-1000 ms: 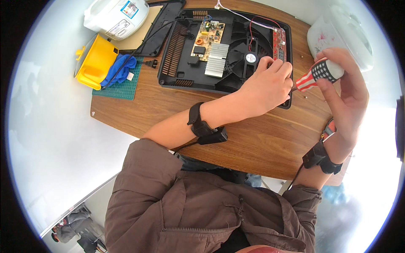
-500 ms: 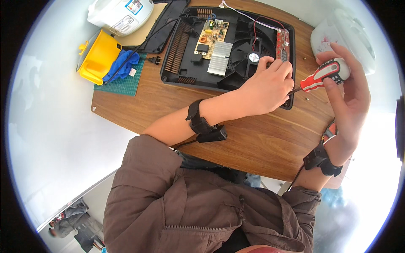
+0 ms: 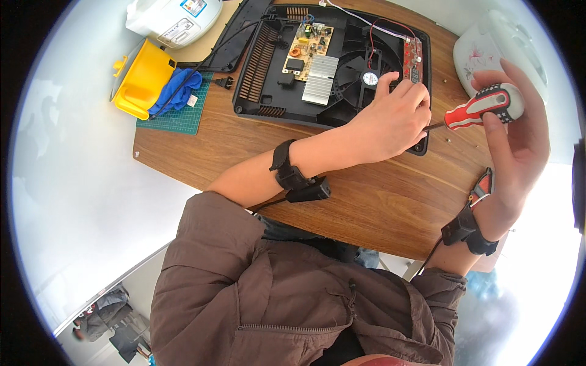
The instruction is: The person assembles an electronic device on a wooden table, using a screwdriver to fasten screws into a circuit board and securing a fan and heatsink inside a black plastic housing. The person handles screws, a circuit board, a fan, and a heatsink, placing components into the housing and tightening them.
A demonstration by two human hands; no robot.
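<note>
Screwdriver [image 3: 482,108]: red, white and black handle gripped in the right hand [image 3: 519,134]; it lies nearly level, tip pointing left toward the right edge of the black casing [image 3: 268,73]; its thin metal shaft disappears behind the left hand [image 3: 390,125]
Right hand: closed around the screwdriver handle, thumb along the near side, fingers curled over the rounded end; held above the counter [image 3: 378,201], just right of the casing
Left hand: fingers bent and narrow, resting on the lower right corner of the casing beside the red circuit strip [image 3: 410,60]; fingertips pinched near the screwdriver tip; whether they hold something small cannot be told
Black casing: opened appliance lying flat on the counter; inside it a tan circuit board [image 3: 310,41], a ribbed silver heat sink [image 3: 320,88] and a round black fan [image 3: 369,78]; red and white wires run to the red strip
Wrists: a black strap with a small box on each; a cable runs from each
Counter, left end: green cutting mat [image 3: 177,119] carrying a yellow container [image 3: 140,79] and a blue cloth [image 3: 178,90]; a black plug [image 3: 223,82] lies just beside the mat
Far edge: white rice cooker [image 3: 174,15] at the upper left; a white appliance with a flower print [image 3: 482,52] at the upper right, near the right hand
</note>
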